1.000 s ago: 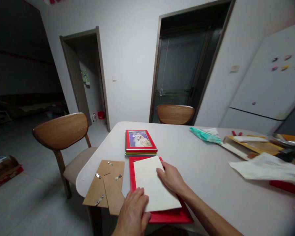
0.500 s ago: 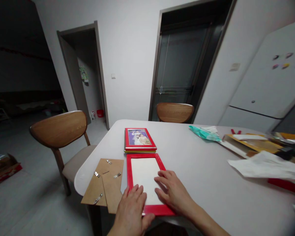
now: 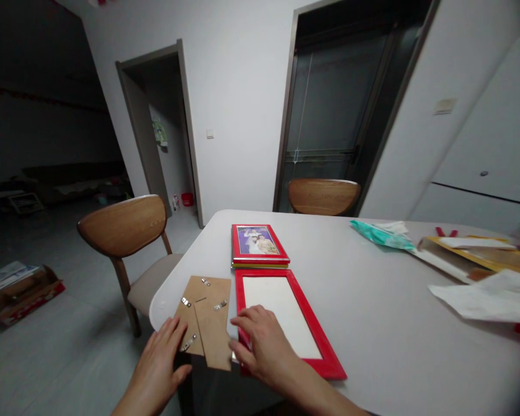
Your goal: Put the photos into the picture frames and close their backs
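Note:
On the table's near left lies a brown photo frame backing board [image 3: 214, 341] with metal clips and a stand flap. My left hand [image 3: 158, 361] is at its left edge, fingers stretched out and seeming to touch it. A red photo frame [image 3: 309, 318] with a white inner panel [image 3: 281, 300] lies to the board's right. Over the frame's lower left side is my right hand [image 3: 266, 344], thumb and fingers apart, tips pointing toward the board; it hides part of that side. Behind the frame sits a stack of frames [image 3: 260, 263], the top one red with a photo.
The white table [image 3: 372, 323] has a teal packet [image 3: 383, 236], a yellow envelope [image 3: 481, 257] and a white crumpled sheet [image 3: 485, 294] on its right. Wooden chairs stand at the left [image 3: 127, 228] and the far side [image 3: 323, 196]. A cardboard box [image 3: 30, 300] rests on the floor.
Both hands have moved left: my left hand from the red frame to the backing board, my right from the frame's right side to its left. The view has turned slightly left.

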### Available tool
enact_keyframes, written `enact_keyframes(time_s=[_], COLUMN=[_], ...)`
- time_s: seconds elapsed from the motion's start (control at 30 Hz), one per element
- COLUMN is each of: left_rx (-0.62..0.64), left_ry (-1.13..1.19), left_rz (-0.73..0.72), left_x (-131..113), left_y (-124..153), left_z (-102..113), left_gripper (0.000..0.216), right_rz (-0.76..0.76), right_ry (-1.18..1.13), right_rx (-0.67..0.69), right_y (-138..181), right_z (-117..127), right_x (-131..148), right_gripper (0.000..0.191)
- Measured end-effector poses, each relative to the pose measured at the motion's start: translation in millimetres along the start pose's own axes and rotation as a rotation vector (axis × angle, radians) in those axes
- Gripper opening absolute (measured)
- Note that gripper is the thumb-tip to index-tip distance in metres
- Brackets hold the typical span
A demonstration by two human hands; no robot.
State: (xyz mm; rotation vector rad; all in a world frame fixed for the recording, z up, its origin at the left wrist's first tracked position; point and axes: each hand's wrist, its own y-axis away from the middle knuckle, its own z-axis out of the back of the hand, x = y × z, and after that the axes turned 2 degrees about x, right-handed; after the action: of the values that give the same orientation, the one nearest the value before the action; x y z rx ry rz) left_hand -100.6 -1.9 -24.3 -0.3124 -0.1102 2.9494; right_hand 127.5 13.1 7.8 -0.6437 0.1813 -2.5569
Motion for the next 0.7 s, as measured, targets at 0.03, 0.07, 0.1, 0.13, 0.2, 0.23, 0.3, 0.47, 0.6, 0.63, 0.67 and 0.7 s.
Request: enact_keyframes(time_s=[0.03,0.07,0.1,0.13,0.2,0.23,0.3,0.47,0.6,0.63,0.67,0.7], left_rx=[-0.038,-0.08,-0.122,-0.163,-0.228,-0.254,-0.306,-0.447,-0.452,-0.428,-0.393,-0.347], left_ry=[0.0,0.004,0.008,0.012,0.015,0.016,0.015,0.062,0.134,0.152,0.171,0.19], left_rz=[-0.006,-0.017,-0.028,-0.037,-0.057,-0.069,-0.101,-0.253,-0.332,-0.335,-0.336,-0.338], left_x=[5.2,8.6,10.7,12.0,12.9,12.6,9.6,-21.2,-64.4,-75.6,-86.4,-96.6], left_y=[-1.4,-3.1,-4.9,-6.5,-8.9,-9.4,-9.1,-7.2,-11.2,-13.2,-15.6,-18.2], left_z=[-4.6,-9.5,-14.1,-17.9,-22.2,-22.4,-19.8,-8.1,-5.8,-6.3,-7.0,-7.8], left_gripper=[0.056,0.053,0.049,0.046,0.041,0.04,0.039,0.043,0.051,0.053,0.054,0.054], right_rz=[0.008,0.008,0.005,0.0,-0.008,-0.013,-0.021,-0.001,-0.002,-0.014,-0.029,-0.047], right_ry=[0.016,0.036,0.054,0.066,0.057,0.033,-0.042,-0.193,-0.223,-0.218,-0.206,-0.189], right_rx=[0.014,0.028,0.039,0.044,0.03,0.014,-0.022,-0.088,-0.1,-0.094,-0.087,-0.08], right_y=[-5.1,-9.8,-14.0,-17.3,-21.1,-21.6,-19.7,-1.3,22.9,29.0,34.9,40.4], right_z=[-5.7,-11.6,-17.5,-22.9,-30.6,-32.1,-29.4,4.9,35.5,40.5,44.1,46.6], right_x=[9.3,17.3,23.8,28.8,34.3,34.9,33.0,16.0,-9.6,-17.5,-25.8,-34.1], right_gripper=[0.03,0.034,0.039,0.042,0.042,0.04,0.036,0.04,0.043,0.044,0.044,0.044])
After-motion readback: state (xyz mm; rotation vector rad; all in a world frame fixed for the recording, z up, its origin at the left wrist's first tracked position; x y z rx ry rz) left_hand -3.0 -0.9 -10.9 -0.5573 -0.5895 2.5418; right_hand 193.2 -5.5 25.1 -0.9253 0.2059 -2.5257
